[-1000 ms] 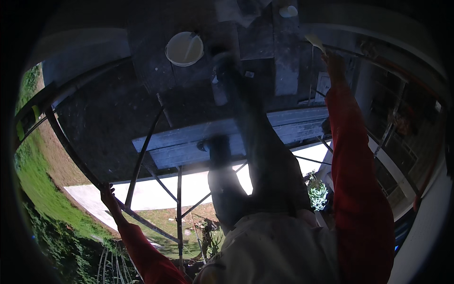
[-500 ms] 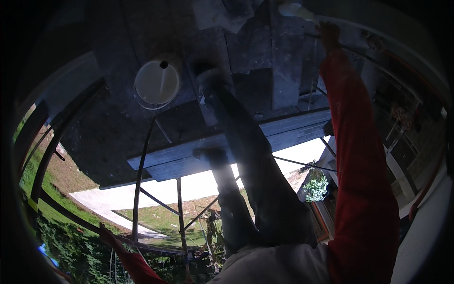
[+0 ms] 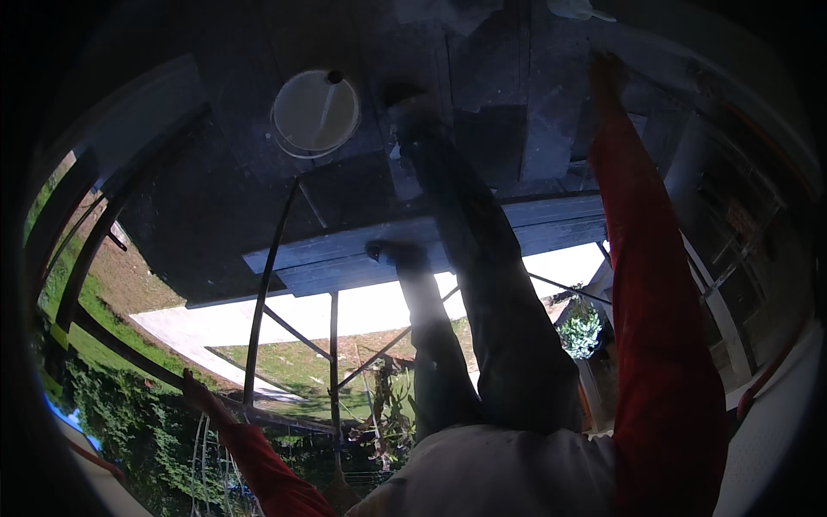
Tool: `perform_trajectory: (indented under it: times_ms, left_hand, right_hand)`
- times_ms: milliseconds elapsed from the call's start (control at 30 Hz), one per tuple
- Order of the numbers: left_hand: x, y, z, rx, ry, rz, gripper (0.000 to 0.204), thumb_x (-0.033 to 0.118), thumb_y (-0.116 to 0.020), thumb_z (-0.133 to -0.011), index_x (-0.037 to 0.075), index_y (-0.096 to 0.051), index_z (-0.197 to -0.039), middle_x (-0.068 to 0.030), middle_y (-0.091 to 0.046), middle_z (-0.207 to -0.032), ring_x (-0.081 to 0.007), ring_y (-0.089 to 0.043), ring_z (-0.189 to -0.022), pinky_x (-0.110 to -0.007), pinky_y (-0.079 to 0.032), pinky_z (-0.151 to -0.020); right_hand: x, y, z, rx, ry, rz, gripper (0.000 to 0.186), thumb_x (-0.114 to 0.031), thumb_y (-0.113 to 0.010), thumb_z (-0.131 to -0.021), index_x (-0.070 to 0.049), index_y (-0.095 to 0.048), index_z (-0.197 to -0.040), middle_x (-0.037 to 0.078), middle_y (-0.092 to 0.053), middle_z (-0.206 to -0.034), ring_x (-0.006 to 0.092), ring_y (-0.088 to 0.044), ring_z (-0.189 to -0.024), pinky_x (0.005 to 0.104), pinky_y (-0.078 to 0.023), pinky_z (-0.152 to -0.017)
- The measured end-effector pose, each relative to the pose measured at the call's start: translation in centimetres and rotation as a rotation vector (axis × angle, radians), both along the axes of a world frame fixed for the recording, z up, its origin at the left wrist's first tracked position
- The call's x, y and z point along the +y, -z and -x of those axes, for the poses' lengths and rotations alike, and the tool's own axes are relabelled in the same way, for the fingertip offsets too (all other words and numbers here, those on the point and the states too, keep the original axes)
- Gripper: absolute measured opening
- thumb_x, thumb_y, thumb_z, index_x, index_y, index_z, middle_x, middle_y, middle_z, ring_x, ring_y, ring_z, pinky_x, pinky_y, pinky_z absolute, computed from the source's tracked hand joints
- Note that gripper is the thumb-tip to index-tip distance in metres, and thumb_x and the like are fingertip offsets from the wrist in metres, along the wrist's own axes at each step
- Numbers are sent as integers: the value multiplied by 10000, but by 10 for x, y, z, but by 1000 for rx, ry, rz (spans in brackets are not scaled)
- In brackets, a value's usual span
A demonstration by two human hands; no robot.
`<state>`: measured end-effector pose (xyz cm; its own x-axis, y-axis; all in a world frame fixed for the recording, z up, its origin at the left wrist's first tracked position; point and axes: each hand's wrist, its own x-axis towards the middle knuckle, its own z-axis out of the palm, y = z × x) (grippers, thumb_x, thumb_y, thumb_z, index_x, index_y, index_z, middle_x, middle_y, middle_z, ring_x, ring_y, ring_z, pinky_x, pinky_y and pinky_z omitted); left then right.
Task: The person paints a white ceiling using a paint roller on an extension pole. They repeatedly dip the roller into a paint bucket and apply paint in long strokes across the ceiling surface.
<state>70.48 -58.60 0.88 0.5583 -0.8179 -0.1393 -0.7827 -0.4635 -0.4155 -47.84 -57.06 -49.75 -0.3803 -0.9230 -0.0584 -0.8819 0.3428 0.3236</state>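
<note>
At the lower left, my left hand point(image 3: 203, 400) lies across a dark metal scaffold rail point(image 3: 138, 358), closed round it, with one digit sticking up. My right arm, in a red sleeve, stretches far up on the right. My right hand point(image 3: 608, 76) is in deep shade and its fingers look curled; what they hold is too dark to make out. Just beyond it, at the top edge, is a pale object point(image 3: 579, 9) with a narrow tip, partly cut off. A white bucket point(image 3: 297, 121) with a wire handle stands on the planks, a stick-like handle leaning inside it.
I stand on dark scaffold planks point(image 3: 482, 142), one foot on a lower bluish board point(image 3: 345, 263). Scaffold tubes point(image 3: 269, 302) cross on the left. Below lie a bright concrete path point(image 3: 198, 332), grass and bushes point(image 3: 129, 439). A potted plant point(image 3: 580, 334) is down to the right.
The view has shifted, so the bucket and planks sit higher and farther right. My right hand shows slightly lower, farther from the pale object. The left hand remains at the rail.
</note>
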Motion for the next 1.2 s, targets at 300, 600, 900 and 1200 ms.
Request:
perform_trajectory:
  times_ms: [300, 600, 900, 1200]
  left_hand:
    - [-4, 101, 108, 560, -372, 159, 374, 381, -662, -963, 16, -747, -961, 8, -522, -652, -86, -447, -531, -278, -377, -488]
    - [-5, 119, 106, 805, -158, 93, 314, 265, -579, -1010, 9, -735, -1101, -62, -651, -744, -115, -502, -533, -303, -415, -494]
    - [10, 178, 21, 401, 663, -179, 326, 128, -574, -944, 146, -719, -1235, -109, -720, -980, -202, -686, -832, -346, -560, -614]
    - [-3, 177, 55, 233, 659, -108, 227, 175, -582, -938, 181, -749, -1092, -153, -719, -1053, -341, -699, -946, -478, -559, -827]
  right_hand:
    - [173, -48, -155, -496, 402, -237, 365, -374, -626, -907, -36, -759, -943, 210, -728, -969, 390, -704, -957, 478, -557, -867]
    - [281, -97, -247, -436, 528, -487, 424, -452, -523, -992, -84, -716, -1075, 185, -718, -1104, 395, -703, -1020, 503, -570, -847]
    - [302, -195, -277, -398, 630, -668, 413, -452, -528, -983, -113, -697, -1146, 155, -724, -1145, 368, -697, -1082, 494, -564, -866]
    - [319, -174, -272, -351, 166, -611, 256, -261, -553, -961, -108, -757, -974, 142, -684, -1139, 351, -672, -1076, 489, -564, -871]
